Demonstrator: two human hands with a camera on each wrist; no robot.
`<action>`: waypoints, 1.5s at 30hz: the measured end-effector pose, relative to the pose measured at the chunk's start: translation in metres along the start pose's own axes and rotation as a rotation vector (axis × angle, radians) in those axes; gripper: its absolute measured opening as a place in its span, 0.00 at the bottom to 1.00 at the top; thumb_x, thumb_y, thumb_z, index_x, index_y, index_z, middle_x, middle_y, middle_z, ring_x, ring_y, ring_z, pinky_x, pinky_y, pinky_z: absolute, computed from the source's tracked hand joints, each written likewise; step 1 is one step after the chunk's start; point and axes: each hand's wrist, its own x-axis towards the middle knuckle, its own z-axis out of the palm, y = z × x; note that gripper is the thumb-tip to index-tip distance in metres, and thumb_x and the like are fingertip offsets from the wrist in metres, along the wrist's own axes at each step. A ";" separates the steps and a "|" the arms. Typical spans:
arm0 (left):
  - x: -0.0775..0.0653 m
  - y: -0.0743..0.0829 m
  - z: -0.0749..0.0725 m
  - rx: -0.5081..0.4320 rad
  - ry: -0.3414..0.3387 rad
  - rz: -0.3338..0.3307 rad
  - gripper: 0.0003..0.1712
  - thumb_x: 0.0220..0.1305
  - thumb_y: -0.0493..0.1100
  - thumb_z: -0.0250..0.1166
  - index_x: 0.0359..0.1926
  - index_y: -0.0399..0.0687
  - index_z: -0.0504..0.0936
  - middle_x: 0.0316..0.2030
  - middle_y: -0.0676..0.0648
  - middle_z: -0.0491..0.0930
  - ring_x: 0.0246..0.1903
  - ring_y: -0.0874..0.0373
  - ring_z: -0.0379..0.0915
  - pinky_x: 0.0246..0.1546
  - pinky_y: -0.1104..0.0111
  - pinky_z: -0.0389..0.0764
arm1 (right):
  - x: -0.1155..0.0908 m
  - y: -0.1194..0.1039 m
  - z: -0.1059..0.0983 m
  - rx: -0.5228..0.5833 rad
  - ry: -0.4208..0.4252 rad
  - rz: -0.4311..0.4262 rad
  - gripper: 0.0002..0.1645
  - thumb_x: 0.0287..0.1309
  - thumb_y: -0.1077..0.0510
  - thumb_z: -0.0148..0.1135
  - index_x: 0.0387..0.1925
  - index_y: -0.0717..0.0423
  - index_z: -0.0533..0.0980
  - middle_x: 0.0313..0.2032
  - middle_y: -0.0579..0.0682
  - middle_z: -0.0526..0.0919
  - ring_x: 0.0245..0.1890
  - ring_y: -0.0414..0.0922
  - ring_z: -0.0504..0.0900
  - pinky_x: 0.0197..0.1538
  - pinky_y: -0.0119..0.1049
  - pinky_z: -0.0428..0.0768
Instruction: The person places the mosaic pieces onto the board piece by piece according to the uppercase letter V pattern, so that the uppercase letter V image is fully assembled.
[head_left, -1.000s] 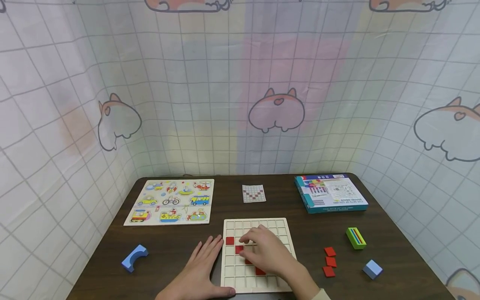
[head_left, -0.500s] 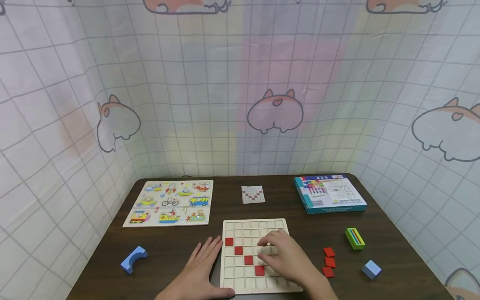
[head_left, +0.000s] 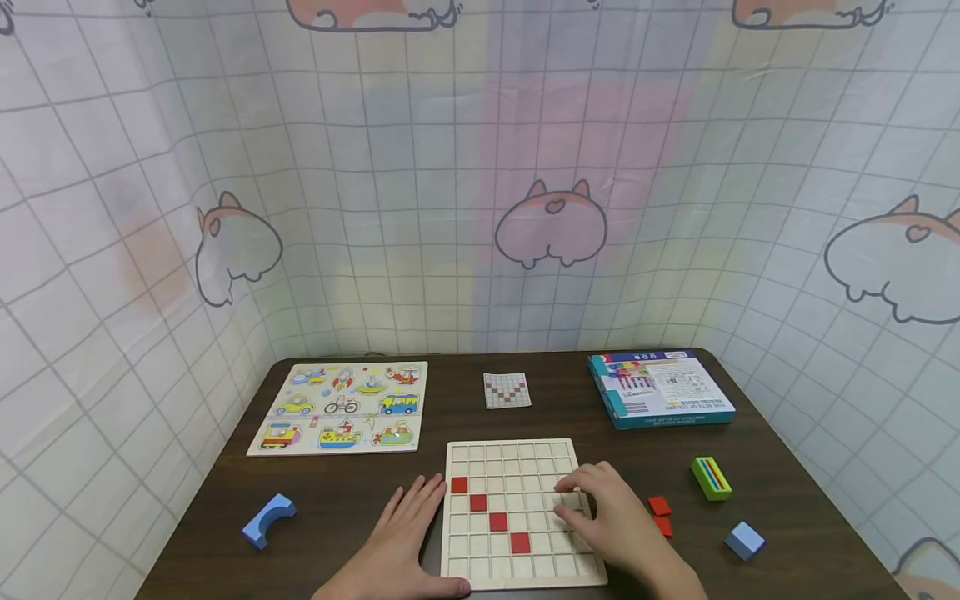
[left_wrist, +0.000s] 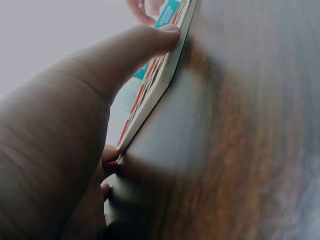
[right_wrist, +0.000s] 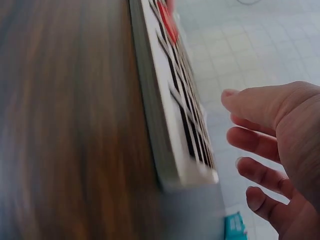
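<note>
head view: we see two loose flat red square tiles (head_left: 660,506) on the dark brown wood-grain table (head_left: 360,492), just to the right of the right hand (head_left: 611,521), whose thumb and fingertips point the other way, left over the outer columns of the pale square wooden grid board (head_left: 480,567). this hand is clearly the nearer one; its fingers are loosely bent, thumb apart, and we find nothing between them. the left hand (head_left: 401,537) lies with fingers straight and spread, touching the board's left edge, thumb at the near left corner, well apart from the loose pair. being square, the tiles have no long axis, but the pair lines up away from us. whether more lie behind the hand we cannot tell. they look thin and plain, like the four red tiles (head_left: 498,522) set diagonally in the board's cells.
</note>
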 end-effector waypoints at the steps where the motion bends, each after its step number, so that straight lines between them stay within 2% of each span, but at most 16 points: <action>1: 0.000 0.000 0.000 0.003 0.003 0.003 0.83 0.47 0.87 0.74 0.91 0.50 0.51 0.91 0.46 0.49 0.90 0.38 0.41 0.87 0.30 0.41 | -0.001 0.003 -0.002 -0.004 0.001 0.010 0.13 0.63 0.51 0.84 0.46 0.35 0.89 0.46 0.27 0.87 0.49 0.36 0.77 0.52 0.36 0.84; 6: -0.001 0.000 0.000 0.012 0.012 0.016 0.82 0.48 0.87 0.74 0.91 0.49 0.51 0.91 0.45 0.50 0.90 0.37 0.42 0.87 0.30 0.42 | -0.006 0.016 -0.010 -0.039 0.000 0.073 0.13 0.63 0.50 0.84 0.47 0.34 0.89 0.46 0.26 0.86 0.51 0.35 0.77 0.56 0.40 0.85; 11: -0.001 0.002 -0.001 0.008 0.013 0.018 0.82 0.48 0.87 0.75 0.91 0.49 0.51 0.91 0.45 0.50 0.90 0.38 0.42 0.87 0.31 0.42 | -0.011 0.028 -0.016 -0.124 -0.003 0.132 0.13 0.63 0.48 0.84 0.47 0.33 0.89 0.46 0.28 0.87 0.50 0.33 0.77 0.55 0.43 0.86; 18: -0.002 0.001 0.000 0.001 0.009 0.013 0.82 0.49 0.86 0.75 0.91 0.49 0.51 0.91 0.45 0.50 0.90 0.37 0.41 0.87 0.30 0.42 | -0.020 0.042 -0.027 -0.191 0.001 0.174 0.15 0.61 0.47 0.85 0.47 0.36 0.88 0.47 0.35 0.88 0.51 0.39 0.79 0.58 0.50 0.86; 20: -0.001 0.001 0.000 0.004 0.007 0.009 0.82 0.49 0.86 0.75 0.91 0.49 0.51 0.91 0.45 0.49 0.90 0.37 0.41 0.87 0.30 0.42 | -0.024 0.046 -0.030 -0.196 -0.007 0.193 0.17 0.60 0.46 0.85 0.49 0.37 0.88 0.48 0.37 0.89 0.51 0.41 0.79 0.58 0.50 0.85; 25: -0.001 0.000 0.002 0.010 0.009 0.005 0.83 0.48 0.88 0.74 0.91 0.50 0.50 0.91 0.46 0.49 0.90 0.38 0.40 0.87 0.31 0.41 | -0.031 0.058 -0.039 -0.204 -0.019 0.235 0.21 0.59 0.44 0.86 0.51 0.40 0.88 0.51 0.42 0.89 0.47 0.42 0.75 0.49 0.43 0.80; 28: -0.001 -0.001 0.003 0.005 0.010 0.003 0.83 0.47 0.89 0.73 0.91 0.51 0.50 0.91 0.47 0.48 0.90 0.39 0.40 0.87 0.31 0.40 | -0.035 0.064 -0.044 -0.219 -0.015 0.250 0.23 0.59 0.44 0.86 0.53 0.42 0.88 0.52 0.44 0.88 0.46 0.43 0.74 0.47 0.41 0.79; 40: 0.000 -0.003 0.004 0.008 0.022 0.008 0.83 0.47 0.89 0.74 0.91 0.50 0.51 0.91 0.47 0.49 0.90 0.38 0.40 0.87 0.32 0.41 | -0.046 0.075 -0.058 -0.203 0.005 0.234 0.26 0.59 0.49 0.86 0.55 0.52 0.88 0.54 0.50 0.87 0.55 0.51 0.86 0.58 0.57 0.88; 45: 0.001 -0.002 0.004 0.007 0.012 0.005 0.83 0.47 0.87 0.75 0.91 0.51 0.51 0.91 0.46 0.49 0.90 0.37 0.40 0.87 0.31 0.41 | -0.046 0.076 -0.063 -0.216 -0.038 0.287 0.27 0.61 0.50 0.84 0.59 0.56 0.86 0.56 0.54 0.87 0.52 0.50 0.86 0.55 0.57 0.88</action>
